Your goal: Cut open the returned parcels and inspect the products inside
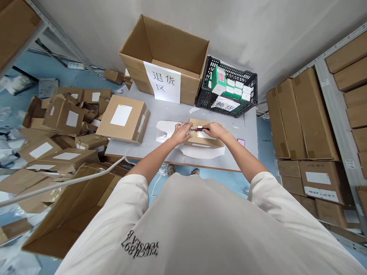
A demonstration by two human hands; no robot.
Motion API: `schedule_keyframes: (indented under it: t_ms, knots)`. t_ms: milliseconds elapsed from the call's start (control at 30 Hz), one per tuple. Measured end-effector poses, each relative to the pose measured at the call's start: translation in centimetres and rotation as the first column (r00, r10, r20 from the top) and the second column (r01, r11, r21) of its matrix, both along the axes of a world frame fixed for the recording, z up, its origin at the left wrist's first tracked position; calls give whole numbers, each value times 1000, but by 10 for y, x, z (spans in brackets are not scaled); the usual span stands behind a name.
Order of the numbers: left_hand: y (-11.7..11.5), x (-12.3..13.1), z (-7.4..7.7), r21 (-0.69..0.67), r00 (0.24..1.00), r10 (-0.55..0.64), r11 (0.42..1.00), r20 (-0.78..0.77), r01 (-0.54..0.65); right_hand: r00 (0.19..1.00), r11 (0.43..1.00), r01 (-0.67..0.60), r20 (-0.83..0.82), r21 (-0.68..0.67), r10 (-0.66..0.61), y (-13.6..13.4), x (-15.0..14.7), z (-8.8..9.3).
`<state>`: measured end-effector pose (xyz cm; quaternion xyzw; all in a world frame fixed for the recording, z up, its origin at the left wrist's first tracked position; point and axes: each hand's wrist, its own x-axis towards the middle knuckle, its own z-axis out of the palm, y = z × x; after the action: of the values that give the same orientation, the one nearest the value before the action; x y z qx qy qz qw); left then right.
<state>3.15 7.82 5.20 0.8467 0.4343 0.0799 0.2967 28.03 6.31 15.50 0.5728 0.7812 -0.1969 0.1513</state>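
Note:
A small flat cardboard box (pixel 204 139) lies on the grey table (pixel 172 114), on top of white plastic wrapping (pixel 200 152). My left hand (pixel 181 132) rests on the box's left end, fingers curled against it. My right hand (pixel 215 130) is closed around a red-and-black cutter (pixel 198 130) whose tip lies on the box's top, pointing left toward my left hand.
A larger sealed box (pixel 124 118) sits at the table's left. A big open carton with a paper sign (pixel 166 57) and a black crate of small green-white packs (pixel 228 87) stand at the back. Cartons pile up on the floor left (pixel 57 126) and on shelves right (pixel 309 114).

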Motion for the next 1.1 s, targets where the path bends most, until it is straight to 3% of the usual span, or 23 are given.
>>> schedule_keyframes:
  t_ms: [300, 500, 633, 833, 967, 1100]
  knots:
    - [0, 0, 0, -45, 1000, 24, 999, -8, -25, 995, 998, 58, 77, -34, -55, -9, 15, 20]
    - [0, -1, 0, -42, 999, 38, 998, -33, -40, 979, 994, 99, 185, -55, -87, -13, 33, 22]
    - [0, 0, 1, -43, 997, 46, 998, -55, -48, 957, 986, 155, 256, -58, -136, -22, 75, 21]
    - [2, -2, 5, -24, 996, 26, 999, -82, -28, 907, 951, 306, 313, -33, -281, -56, 175, 13]
    - [3, 8, 11, 18, 991, -5, 1000, -136, 7, 877, 879, 476, 74, -3, -475, -87, 225, 4]
    - [-2, 47, 19, 61, 979, -99, 992, -177, 112, 769, 785, 616, -166, -65, -617, -109, 236, -6]
